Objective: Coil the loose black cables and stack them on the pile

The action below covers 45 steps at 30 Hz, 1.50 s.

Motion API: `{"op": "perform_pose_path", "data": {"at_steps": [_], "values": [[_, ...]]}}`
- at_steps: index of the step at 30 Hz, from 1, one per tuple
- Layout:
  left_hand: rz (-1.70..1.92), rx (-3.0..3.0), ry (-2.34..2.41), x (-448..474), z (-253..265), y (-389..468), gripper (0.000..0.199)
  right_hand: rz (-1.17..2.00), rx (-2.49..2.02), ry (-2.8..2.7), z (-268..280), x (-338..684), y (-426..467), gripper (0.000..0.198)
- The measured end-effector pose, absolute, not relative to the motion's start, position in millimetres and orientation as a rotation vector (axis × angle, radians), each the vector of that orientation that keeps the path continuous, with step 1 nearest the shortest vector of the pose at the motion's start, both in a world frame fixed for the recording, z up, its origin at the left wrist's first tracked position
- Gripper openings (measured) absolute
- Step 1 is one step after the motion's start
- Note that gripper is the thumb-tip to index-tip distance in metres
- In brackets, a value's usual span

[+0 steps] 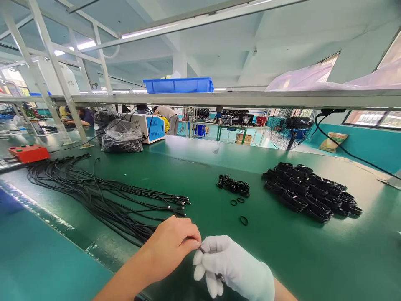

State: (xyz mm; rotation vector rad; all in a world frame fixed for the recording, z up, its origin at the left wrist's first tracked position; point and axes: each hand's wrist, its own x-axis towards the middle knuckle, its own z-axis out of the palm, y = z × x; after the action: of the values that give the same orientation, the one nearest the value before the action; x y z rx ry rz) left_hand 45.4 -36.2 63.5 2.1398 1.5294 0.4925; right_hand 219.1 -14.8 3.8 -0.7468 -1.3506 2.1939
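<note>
Cable, slim, seemingly rubbery, bridges left hand and gloved right hand.

- The right hand, at the bottom of the frame just right of centre, is covered by a plain white fabric glove.
- The visible fingers are fully enclosed by the glove, and its tips are softly rounded.
- The cloth is marked by shallow creases.
- The wrist is wrapped by a pale, close-fitting cuff, below which the right forearm is left bare.
- The left hand, at lower centre, is ungloved.
- The left forearm is bare down to the frame's bottom edge.
</note>
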Motion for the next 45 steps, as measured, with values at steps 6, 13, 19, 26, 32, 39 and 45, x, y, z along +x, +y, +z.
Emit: {"op": "perform_pose_path", "data": {"at_steps": [6,13,19,26,32,39,45], "values": [[0.480,2.157,1.524,49,58,-30,0.024,2.258,-0.764,-1.291,3,223,-14,0.038],[0.467,2.132,1.502,47,63,-21,0.024,2.483,-0.773,-1.170,-1,227,-11,0.032],[0.429,2.126,1.351,50,71,-20,0.011,2.638,-0.260,-0.961,-14,227,-15,0.047],[0.364,2.199,1.278,59,67,-6,0.009,2.644,-0.180,-0.940,-19,218,-22,0.080],[0.377,2.225,1.299,66,66,-1,0.012,2.677,-0.184,-0.952,-30,216,-19,0.045],[0.521,2.208,1.300,73,40,-6,0.025,2.529,0.006,-0.987,-16,235,-10,0.037],[0.687,2.745,1.732,26,-24,-17,0.026,2.014,-0.047,-0.643,35,290,20,0.017]]}}
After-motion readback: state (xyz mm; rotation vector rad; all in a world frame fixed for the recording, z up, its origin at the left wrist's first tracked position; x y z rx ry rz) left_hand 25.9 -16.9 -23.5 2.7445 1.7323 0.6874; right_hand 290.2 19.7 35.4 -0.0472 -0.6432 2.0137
